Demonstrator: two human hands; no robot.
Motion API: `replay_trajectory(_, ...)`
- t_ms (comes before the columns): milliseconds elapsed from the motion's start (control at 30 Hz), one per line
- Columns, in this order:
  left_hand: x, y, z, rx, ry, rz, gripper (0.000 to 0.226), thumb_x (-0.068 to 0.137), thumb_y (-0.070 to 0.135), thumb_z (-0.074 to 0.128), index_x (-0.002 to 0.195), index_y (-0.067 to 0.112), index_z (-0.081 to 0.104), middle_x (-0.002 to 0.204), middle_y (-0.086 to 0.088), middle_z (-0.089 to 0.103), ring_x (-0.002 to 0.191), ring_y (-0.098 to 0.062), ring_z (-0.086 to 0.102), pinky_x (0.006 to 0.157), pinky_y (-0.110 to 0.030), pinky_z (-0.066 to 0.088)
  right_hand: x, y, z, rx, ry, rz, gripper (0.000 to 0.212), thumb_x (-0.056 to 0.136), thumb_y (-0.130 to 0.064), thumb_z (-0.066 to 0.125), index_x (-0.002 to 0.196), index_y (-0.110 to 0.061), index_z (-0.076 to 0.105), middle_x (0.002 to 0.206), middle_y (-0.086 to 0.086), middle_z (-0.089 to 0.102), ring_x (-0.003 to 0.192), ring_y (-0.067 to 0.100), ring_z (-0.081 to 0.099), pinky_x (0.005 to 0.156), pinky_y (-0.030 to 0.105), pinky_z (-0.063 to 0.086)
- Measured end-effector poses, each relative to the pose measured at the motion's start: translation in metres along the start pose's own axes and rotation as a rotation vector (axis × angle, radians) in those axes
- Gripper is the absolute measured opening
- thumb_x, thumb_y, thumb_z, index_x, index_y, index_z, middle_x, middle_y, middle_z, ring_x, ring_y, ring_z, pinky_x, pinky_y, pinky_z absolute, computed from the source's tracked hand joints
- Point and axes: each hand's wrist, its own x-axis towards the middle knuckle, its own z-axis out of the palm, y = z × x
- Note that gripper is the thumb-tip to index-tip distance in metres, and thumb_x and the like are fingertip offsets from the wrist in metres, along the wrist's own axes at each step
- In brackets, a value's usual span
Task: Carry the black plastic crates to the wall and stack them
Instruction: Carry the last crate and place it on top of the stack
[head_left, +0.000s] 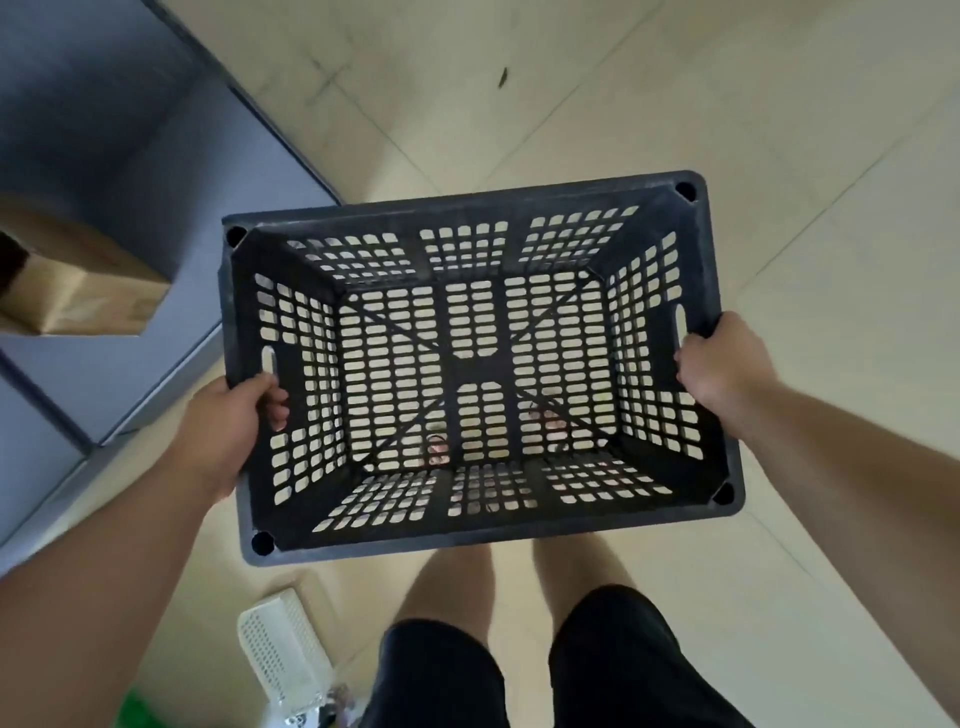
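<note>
A black plastic crate (467, 208) with perforated walls and floor hangs level in front of me, above the tiled floor, and it is empty. My left hand (228, 426) grips the rim of its left short side by the handle slot, fingers curled inside. My right hand (722, 364) grips the rim of the right short side the same way. My legs in black shorts show below the crate. No other black crate and no stack is in view.
A blue-grey cabinet or partition (130, 171) runs along the left, with a cardboard box (88, 296) on a ledge. A white perforated basket (278, 644) and some packaging lie on the floor by my left leg. Pale floor tiles (727, 104) stretch ahead and right.
</note>
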Motion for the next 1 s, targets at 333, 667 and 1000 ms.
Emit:
replay_trajectory(333,-0.16,0.103,-0.022,0.197,-0.113,0.226,0.023,0.103,0.023,0.053,0.084,0.012,0.06,0.075,-0.007,0.059,0.068,-0.021,0.054,0.076,-0.037,0.046,-0.137,0.044,-0.161,0.082,0.099,0.043,0.032,0.101,-0.021,0.049,0.129,-0.005,0.048,0.115,0.015,0.059,0.096,0.033,0.058,0.082,0.046,0.053)
replay_trajectory(667,-0.296,0.178,-0.018,0.31,-0.227,0.473,0.021,0.101,0.023,0.056,0.086,0.009,0.061,0.073,-0.008,0.059,0.068,-0.024,0.053,0.075,-0.039,0.046,-0.264,0.108,-0.281,0.255,0.284,0.072,0.033,0.102,-0.019,0.048,0.132,-0.008,0.041,0.108,0.015,0.057,0.076,0.023,0.056,0.065,0.038,0.049)
replay_trajectory(1000,-0.441,0.237,0.072,0.534,-0.389,0.735,0.024,0.099,0.027,0.056,0.085,0.008,0.06,0.076,-0.009,0.062,0.069,-0.023,0.057,0.067,-0.037,0.05,-0.339,0.237,-0.38,0.388,0.427,0.224,0.032,0.099,-0.021,0.048,0.129,-0.008,0.044,0.106,0.017,0.061,0.09,0.037,0.063,0.081,0.051,0.057)
